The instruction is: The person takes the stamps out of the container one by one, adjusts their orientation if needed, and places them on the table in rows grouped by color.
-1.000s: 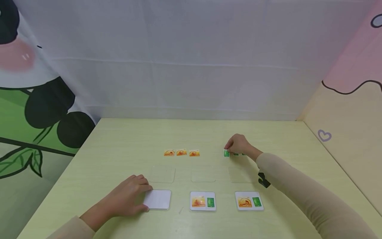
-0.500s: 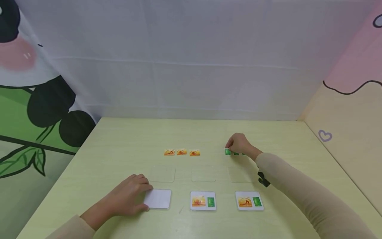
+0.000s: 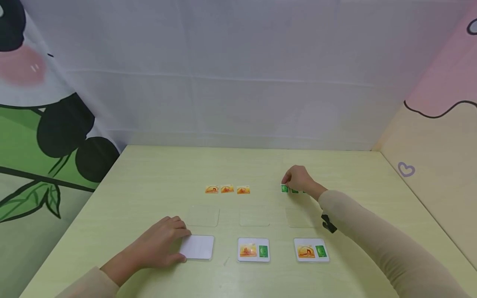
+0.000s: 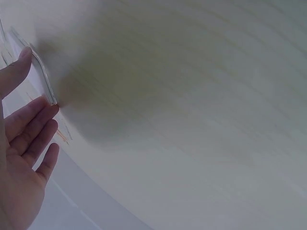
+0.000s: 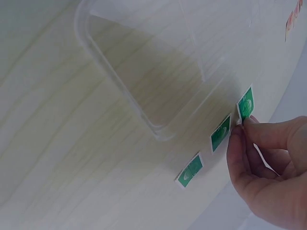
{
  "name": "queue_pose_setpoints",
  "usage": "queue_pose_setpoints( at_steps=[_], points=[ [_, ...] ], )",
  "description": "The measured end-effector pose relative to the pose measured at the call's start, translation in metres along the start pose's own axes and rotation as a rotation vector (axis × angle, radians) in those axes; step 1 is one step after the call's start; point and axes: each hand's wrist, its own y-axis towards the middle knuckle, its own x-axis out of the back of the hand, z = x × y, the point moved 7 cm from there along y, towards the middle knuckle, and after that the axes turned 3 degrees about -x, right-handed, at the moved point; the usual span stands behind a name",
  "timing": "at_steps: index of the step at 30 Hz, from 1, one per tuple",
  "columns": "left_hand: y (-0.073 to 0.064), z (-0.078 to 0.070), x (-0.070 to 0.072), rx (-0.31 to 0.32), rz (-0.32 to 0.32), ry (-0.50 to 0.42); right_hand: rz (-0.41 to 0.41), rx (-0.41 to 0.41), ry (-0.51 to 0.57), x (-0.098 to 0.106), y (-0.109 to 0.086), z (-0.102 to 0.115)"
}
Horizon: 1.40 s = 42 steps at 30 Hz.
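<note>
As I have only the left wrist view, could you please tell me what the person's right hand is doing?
Observer: The right hand pinches one edge of a small green rectangular paper piece with a white border.
Operator: Thank you; is it the only one there?
Observer: No, two more green pieces lie in a row beside it on the pale wood-grain table.
Operator: And what lies to the right of the flat white rectangular block in the left hand?
Observer: Two similar blocks, each bearing one orange rectangular piece and one green one.
</note>
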Motion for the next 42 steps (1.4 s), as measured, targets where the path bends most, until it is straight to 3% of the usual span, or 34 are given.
queue_pose_setpoints(
  at_steps=[7, 19, 36, 42],
  points=[
    [0.0, 0.001, -0.002, 0.029, 0.03, -0.003, -0.015, 0.012, -0.002, 0.002, -0.002, 0.0],
    [-0.005, 0.002, -0.001, 0.089, 0.005, -0.033, -0.035, 0.059, 0.044, 0.006, -0.013, -0.002],
    [-0.005, 0.003, 0.0, 0.093, 0.044, -0.017, -0.018, 0.048, 0.081, 0.004, -0.028, -0.004],
    [-0.005, 0.003, -0.001, 0.1, 0.045, -0.016, -0.018, 0.08, 0.082, 0.005, -0.035, -0.003]
  ],
)
